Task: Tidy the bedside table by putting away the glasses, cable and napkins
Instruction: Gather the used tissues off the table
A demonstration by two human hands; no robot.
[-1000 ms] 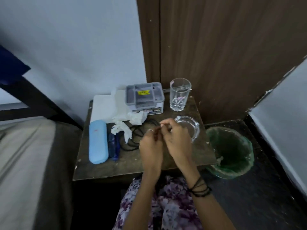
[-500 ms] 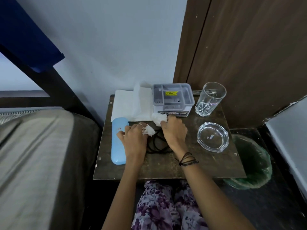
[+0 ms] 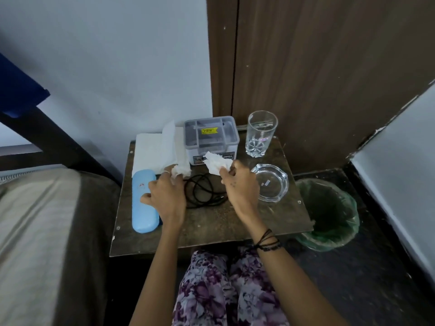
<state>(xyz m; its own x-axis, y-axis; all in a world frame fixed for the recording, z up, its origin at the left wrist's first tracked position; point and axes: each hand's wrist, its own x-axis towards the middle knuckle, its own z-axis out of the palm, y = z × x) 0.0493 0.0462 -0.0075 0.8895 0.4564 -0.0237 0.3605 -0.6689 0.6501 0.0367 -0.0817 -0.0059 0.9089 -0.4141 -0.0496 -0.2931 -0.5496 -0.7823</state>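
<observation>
On the brown bedside table (image 3: pixel 211 227) my left hand (image 3: pixel 166 196) grips a crumpled white napkin (image 3: pixel 180 171) at its fingertips. My right hand (image 3: pixel 240 184) holds a second crumpled napkin (image 3: pixel 216 164) lifted in front of the grey box. A coiled black cable (image 3: pixel 202 192) lies on the table between my hands. A light blue glasses case (image 3: pixel 143 200) lies shut at the left edge, partly under my left hand. The glasses themselves are mostly hidden; a dark blue sliver (image 3: pixel 160 220) shows beside the case.
A flat white paper towel (image 3: pixel 155 150) and a grey lidded box (image 3: pixel 210 137) sit at the back, with a tall empty glass (image 3: pixel 260 135) and a glass ashtray (image 3: pixel 270 182) to the right. A green-lined bin (image 3: pixel 327 212) stands on the floor right of the table. A bed is on the left.
My hands went from together above the table to the two crumpled napkins, took hold of one each, and the right one has lifted its napkin. The view shifted left.
</observation>
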